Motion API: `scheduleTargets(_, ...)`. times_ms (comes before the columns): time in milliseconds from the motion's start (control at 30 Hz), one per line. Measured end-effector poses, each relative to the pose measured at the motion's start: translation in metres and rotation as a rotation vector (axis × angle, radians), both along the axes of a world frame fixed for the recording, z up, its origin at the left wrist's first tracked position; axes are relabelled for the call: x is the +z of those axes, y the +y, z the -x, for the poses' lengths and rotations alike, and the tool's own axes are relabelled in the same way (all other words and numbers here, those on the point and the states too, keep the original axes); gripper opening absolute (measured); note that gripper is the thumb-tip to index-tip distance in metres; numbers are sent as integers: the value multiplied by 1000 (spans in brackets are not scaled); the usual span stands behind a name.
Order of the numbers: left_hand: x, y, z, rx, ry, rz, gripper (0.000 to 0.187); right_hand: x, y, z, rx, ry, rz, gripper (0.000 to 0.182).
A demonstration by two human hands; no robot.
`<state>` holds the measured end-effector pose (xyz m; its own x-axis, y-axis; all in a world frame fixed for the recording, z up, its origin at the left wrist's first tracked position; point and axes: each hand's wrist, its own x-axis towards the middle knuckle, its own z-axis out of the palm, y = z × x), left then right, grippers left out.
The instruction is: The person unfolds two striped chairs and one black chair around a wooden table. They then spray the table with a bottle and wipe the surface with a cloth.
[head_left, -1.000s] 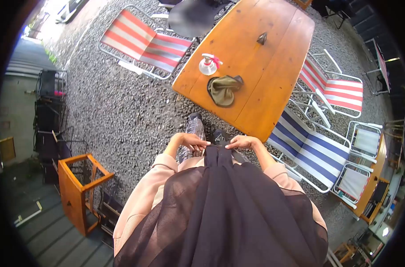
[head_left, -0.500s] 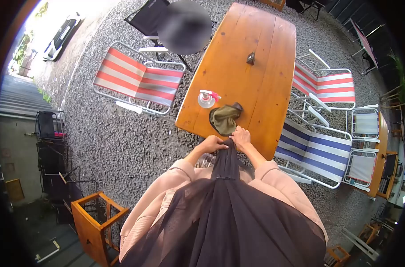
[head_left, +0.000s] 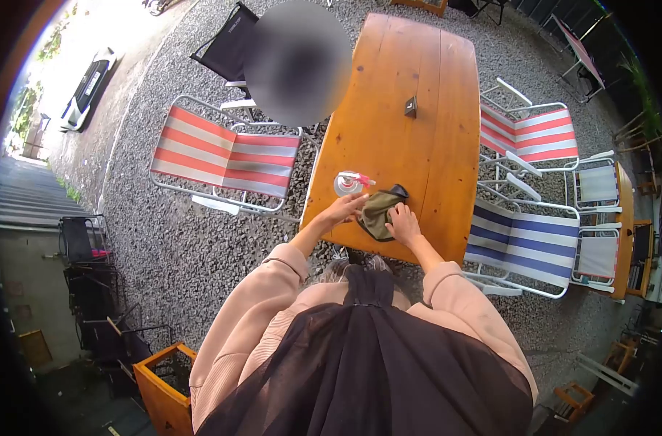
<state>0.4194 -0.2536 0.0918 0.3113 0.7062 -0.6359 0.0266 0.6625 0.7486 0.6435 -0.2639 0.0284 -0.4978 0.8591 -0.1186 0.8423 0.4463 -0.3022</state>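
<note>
Olive cloth (head_left: 377,211) is now drawing both hands: half a second ago they were pinching the end of the dark sheer fabric (head_left: 367,349) in front of the body, and now they are reaching past it over the wooden table (head_left: 436,167). The fabric is hanging from the wearer, its gathered end loose near the table's near edge, so the work is shifting from the fabric to the cloth. The cloth is lying crumpled just inside that near edge, about midway between the two near corners, its dark trim pointing toward the far end.

The left hand (head_left: 344,209) is resting its loosely spread fingers at the cloth's left side; whether they are gripping it, one cannot tell. The right hand (head_left: 404,225) is curling its fingers over the cloth's right side, though the pictures are not showing whether thumb and fingers are closing on it.

A clear pump bottle (head_left: 347,184) (its top is carrying something pink) is standing just beyond the left hand, toward the table's left edge. Farther up, a small dark block (head_left: 411,107) is sitting nearer the far end.
</note>
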Motion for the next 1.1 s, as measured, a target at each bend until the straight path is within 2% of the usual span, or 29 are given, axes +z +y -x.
scheduleTargets(133,4,11,-28,325,-222,247,63,-2,-14,24,4,-33,-81,61)
scheduleTargets(233,5,22,-39,465,-118,313,67,-6,-16,37,-15,-122,-73,75)
scheduleTargets(333,-25,31,-34,254,123,-143,77,-4,-15,47,-85,-190,90,84)
scheduleTargets(400,-20,21,-33,420,583,-227,95,-12,-16,49,-118,-161,132,83)
scheduleTargets(433,-38,20,-14,357,510,-294,99,-17,-16,50,-124,-167,121,82)
scheduleTargets(467,-28,12,1,241,621,-394,93,-21,-18,49,-130,-148,99,80)
scheduleTargets(500,-42,9,18,152,706,-439,87,-20,-18,51,-137,-210,133,79)
scheduleTargets(533,-63,7,33,184,729,-457,84,-16,-18,53,-147,-226,156,75)
scheduleTargets(600,-49,8,46,149,667,-456,82,-14,-19,54,-168,-237,182,66)
scheduleTargets(700,-51,26,52,-14,685,-983,74,-21,-25,53,-187,-186,121,53)
scheduleTargets(800,-46,42,46,-159,448,-857,59,-21,-31,49,-216,-158,168,46)
scheduleTargets(833,-43,44,43,-77,389,-783,43,-19,-34,48,-223,-159,167,46)
scheduleTargets(933,-44,48,47,-91,416,-799,39,-18,-48,44,-247,-139,165,44)
scheduleTargets(967,-47,47,44,10,323,-762,34,-17,-53,42,-260,-122,160,45)
scheduleTargets(1067,-49,44,46,13,483,-914,24,-16,-69,39,-309,-90,150,44)
scheduleTargets(1100,-46,43,46,69,485,-943,29,-17,-73,39,-324,-81,145,43)
